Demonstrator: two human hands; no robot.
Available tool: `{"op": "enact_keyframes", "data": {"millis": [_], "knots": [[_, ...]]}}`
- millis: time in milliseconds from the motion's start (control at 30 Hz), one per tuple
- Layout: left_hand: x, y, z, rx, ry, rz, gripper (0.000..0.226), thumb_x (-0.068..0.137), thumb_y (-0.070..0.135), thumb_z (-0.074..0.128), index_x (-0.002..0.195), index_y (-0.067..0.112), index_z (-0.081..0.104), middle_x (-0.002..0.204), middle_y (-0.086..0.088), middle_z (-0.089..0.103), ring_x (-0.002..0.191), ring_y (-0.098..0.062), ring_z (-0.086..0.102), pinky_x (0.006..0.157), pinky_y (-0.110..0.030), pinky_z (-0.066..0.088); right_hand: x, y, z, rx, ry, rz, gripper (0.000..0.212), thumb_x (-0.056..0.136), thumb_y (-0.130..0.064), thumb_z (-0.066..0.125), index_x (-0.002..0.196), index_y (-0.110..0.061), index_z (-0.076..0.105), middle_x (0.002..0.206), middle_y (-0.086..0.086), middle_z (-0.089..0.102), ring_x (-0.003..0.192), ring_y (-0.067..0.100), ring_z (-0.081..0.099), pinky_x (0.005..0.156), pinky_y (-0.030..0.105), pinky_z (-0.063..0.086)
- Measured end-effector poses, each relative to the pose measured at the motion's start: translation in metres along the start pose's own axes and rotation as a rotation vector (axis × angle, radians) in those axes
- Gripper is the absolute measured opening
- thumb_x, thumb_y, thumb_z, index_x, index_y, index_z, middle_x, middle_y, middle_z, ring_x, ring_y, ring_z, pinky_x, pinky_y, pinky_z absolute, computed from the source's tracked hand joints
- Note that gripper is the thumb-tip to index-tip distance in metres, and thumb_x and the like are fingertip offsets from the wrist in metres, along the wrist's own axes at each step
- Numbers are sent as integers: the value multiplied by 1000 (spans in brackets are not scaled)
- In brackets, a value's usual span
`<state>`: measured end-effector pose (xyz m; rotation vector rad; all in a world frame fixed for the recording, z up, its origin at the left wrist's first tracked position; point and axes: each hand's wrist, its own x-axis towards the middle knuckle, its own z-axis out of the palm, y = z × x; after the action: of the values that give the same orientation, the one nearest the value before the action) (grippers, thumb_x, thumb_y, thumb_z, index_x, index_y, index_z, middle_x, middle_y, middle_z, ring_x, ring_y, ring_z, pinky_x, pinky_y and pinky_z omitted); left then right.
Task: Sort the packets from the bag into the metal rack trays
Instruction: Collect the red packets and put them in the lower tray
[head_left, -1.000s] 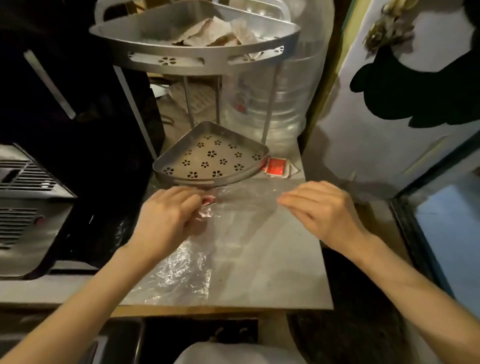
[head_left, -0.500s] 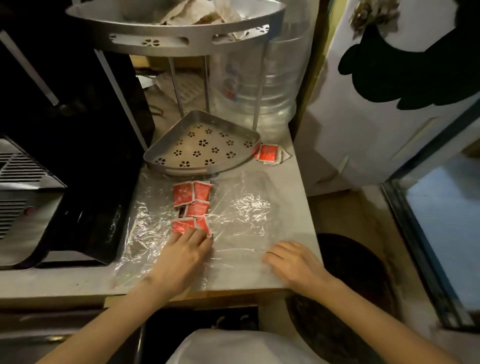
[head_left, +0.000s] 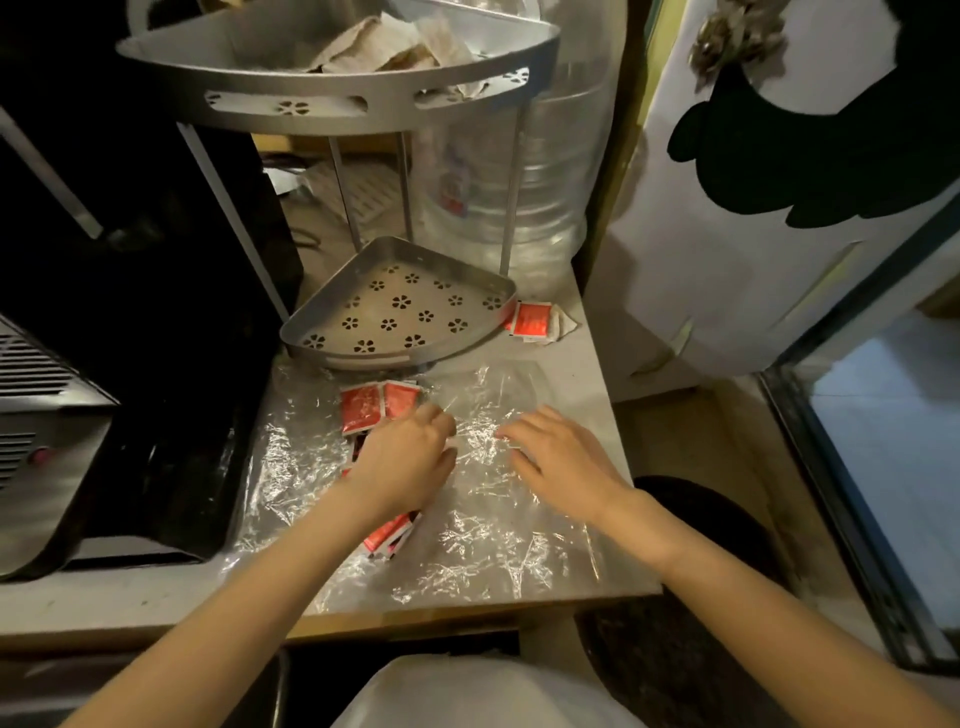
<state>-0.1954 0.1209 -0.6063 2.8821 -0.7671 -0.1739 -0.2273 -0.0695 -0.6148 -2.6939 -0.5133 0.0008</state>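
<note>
since half a second ago our left hand (head_left: 402, 462) has slid up over the red packets (head_left: 376, 405) on the clear bag (head_left: 488, 519) before the lower tray (head_left: 400, 306), and our right hand (head_left: 558, 462) has come beside it, flat on the plastic. we cannot tell whether the left fingers grip a packet; they hide the middle ones.

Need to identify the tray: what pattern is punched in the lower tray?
Flower-shaped cutouts across the lower tray floor; head view.

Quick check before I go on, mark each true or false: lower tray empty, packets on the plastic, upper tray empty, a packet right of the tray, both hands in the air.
1. The perforated lower metal tray holds no packets. True.
2. Red square packets lie at the clear plastic bag. True.
3. The upper metal tray is empty. False: crumpled paper lies in it.
4. A red packet on the counter lies right of the lower tray. True.
5. The left hand and right hand are raised high. False: both are down at the bag.
</note>
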Motion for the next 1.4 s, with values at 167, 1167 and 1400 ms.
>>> {"op": "enact_keyframes", "data": {"millis": [167, 1167, 1400], "knots": [[30, -4, 24, -19, 0, -143, 55, 98, 36, 18, 146, 9, 10, 156, -8, 9, 143, -21, 7, 115, -42, 6, 52, 13, 4, -22, 42, 54, 42, 94, -15, 42, 136, -17, 42, 139, -1, 45, 129, 18, 36, 107, 31, 28], [54, -9, 54, -117, 27, -213, 70, 74, 52, -24, 136, 21, -21, 147, 2, -24, 137, -10, -21, 114, -40, -14, 107, 40, 16, 61, 301, 74, 10, 75, -20, 73, 85, -18, 75, 85, -2, 74, 79, 19, 65, 84, 39, 47], [55, -12, 58, -96, 21, -188, 82, 70, 60, -31, 142, 23, -17, 150, 3, -21, 138, -12, -20, 109, -37, -20, 96, 58, 9, 328, 333, 247, 7, 84, -13, 64, 89, -11, 68, 89, 1, 70, 82, 14, 61, 75, 24, 50]]}}
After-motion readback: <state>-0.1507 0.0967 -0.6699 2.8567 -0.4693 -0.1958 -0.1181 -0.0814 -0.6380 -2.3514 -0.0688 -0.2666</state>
